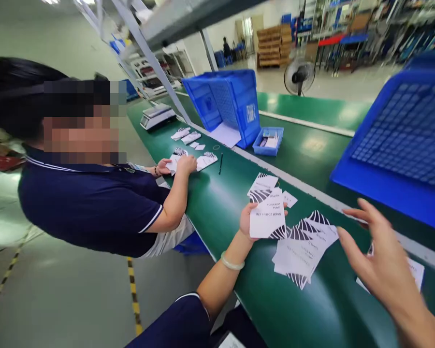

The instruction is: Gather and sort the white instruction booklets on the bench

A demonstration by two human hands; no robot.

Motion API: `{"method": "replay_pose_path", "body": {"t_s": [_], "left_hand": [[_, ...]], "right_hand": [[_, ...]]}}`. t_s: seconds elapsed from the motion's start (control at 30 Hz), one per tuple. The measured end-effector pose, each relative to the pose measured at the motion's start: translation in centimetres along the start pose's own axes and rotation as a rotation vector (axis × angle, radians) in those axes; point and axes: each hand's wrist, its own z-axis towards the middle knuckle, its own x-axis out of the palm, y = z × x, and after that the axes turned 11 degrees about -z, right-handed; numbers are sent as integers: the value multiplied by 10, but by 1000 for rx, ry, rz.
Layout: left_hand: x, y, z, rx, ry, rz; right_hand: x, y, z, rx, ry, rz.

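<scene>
My left hand grips a white instruction booklet with black wave stripes at its corners, held above the green tabletop. Behind it lies another booklet, with a small white card at its side. Between my hands a fanned pile of the same booklets rests on the table. My right hand is over the table to the right of that pile, its thumb and fingers spread and nothing between them. Beneath it more white booklets show, partly hidden by the hand.
A co-worker at the left handles similar booklets. A pen, a scale and a small blue basket are on the bench. Large blue crates stand along the far side, another crate at the right.
</scene>
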Motion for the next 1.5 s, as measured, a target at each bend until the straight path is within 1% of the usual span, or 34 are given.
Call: {"method": "replay_pose_path", "body": {"t_s": [0.1, 0.17, 0.2, 0.27, 0.33, 0.43, 0.5, 0.57, 0.67, 0.8, 0.83, 0.93, 0.97, 1.03, 1.1, 1.17, 1.2, 1.27, 1.33, 1.4, 1.5], "left_hand": [[6, -5, -11, 49, -64, 28], [10, -4, -23, 62, -90, 33], [10, -2, -31, 52, -100, 28], [8, 6, -46, -5, -124, 3], [1, 20, -60, -111, -160, -39], [-14, 41, -71, -258, -242, -89], [-22, 51, -73, -292, -286, -106], [-27, 55, -72, -291, -304, -117], [-29, 54, -69, -274, -296, -116], [-26, 47, -72, -229, -265, -98], [-25, 46, -74, -220, -257, -97], [-23, 41, -82, -206, -237, -97], [-22, 40, -85, -200, -232, -99], [-19, 40, -91, -190, -229, -105], [-15, 41, -96, -179, -226, -113], [-12, 45, -99, -181, -217, -122], [-11, 47, -101, -193, -212, -126], [-10, 52, -103, -234, -212, -124], [-11, 58, -106, -289, -221, -111], [-13, 62, -110, -340, -225, -97], [-18, 66, -116, -378, -213, -86]], "right_hand": [[53, -19, 5, 51, 164, -100], [79, -32, 5, 94, 273, -200], [87, -37, 4, 113, 336, -241], [98, -39, 2, 143, 450, -302], [104, -34, -4, 150, 506, -330], [110, -20, -20, 92, 488, -338], [113, -11, -33, 16, 460, -319], [115, -5, -44, -64, 446, -280], [115, -1, -53, -144, 442, -198], [118, -2, -56, -63, 373, -196], [118, -2, -56, -64, 372, -194], [117, 0, -57, -150, 438, -85], [114, 2, -58, -153, 446, -35], [105, 8, -61, -78, 416, 62], [92, 16, -66, 64, 391, 183], [77, 26, -70, 198, 430, 316], [70, 32, -72, 239, 462, 371], [59, 43, -75, 263, 515, 425], [52, 52, -78, 243, 541, 421], [49, 59, -80, 246, 555, 397], [45, 62, -84, 298, 542, 377]]}}
